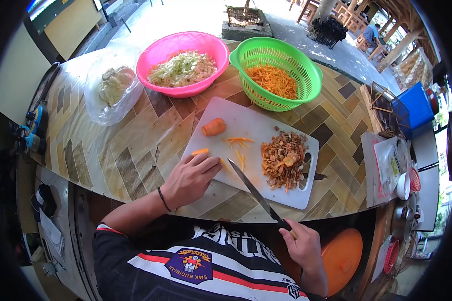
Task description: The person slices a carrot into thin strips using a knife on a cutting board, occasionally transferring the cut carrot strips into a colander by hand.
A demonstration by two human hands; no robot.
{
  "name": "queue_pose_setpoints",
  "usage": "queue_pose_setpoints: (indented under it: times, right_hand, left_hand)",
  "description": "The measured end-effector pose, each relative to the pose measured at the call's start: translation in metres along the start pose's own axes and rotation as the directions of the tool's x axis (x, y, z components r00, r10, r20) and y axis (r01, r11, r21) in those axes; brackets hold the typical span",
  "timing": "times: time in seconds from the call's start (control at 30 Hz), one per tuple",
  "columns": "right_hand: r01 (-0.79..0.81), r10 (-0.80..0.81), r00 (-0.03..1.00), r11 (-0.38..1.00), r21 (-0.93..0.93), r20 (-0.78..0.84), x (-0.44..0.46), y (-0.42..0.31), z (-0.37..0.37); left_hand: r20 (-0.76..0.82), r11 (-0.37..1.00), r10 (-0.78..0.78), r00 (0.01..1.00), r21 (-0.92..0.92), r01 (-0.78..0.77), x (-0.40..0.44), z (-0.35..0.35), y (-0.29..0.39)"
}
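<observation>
My right hand (pixel 302 246) is wrapped round the handle of a kitchen knife (pixel 256 194), its blade pointing up and left over the near edge of a white cutting board (pixel 246 118). On the board's left side my left hand (pixel 193 175) rests with fingers curled down on a piece of carrot (pixel 201 151), only partly visible. Beyond it lies a carrot chunk (pixel 214 127). Thin carrot strips (pixel 238 141) are scattered mid-board. A heap of brownish chopped bits (pixel 282 159), with a carrot slice on top, covers the right side.
Behind the board stand a pink bowl (pixel 148 83) of shredded pale vegetable and a green colander (pixel 309 83) of carrot shreds. A clear plastic bag (pixel 108 113) with pale cabbage lies left. An orange round lid (pixel 344 256) is below the table's right edge.
</observation>
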State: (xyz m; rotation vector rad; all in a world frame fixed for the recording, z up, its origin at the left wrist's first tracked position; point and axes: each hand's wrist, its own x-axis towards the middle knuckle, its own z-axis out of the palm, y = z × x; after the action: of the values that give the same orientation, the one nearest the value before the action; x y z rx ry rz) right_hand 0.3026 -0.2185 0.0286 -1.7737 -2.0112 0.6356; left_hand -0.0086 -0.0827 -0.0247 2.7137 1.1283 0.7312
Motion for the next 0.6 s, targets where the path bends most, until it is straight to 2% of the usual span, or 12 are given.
queue_pose_setpoints:
  times: [0.33,0.6]
  right_hand:
    - [-0.115,0.120,0.984,0.992,-0.044,0.131,0.017,-0.024,-0.008]
    - [-0.090,0.102,0.986,0.992,-0.091,0.133,0.021,-0.032,-0.008]
  left_hand:
    - [0.087,0.998,-0.026,0.996,0.055,0.021,-0.007,0.004,0.001]
    - [0.077,0.997,-0.002,0.997,0.074,-0.004,-0.006,0.003,0.000]
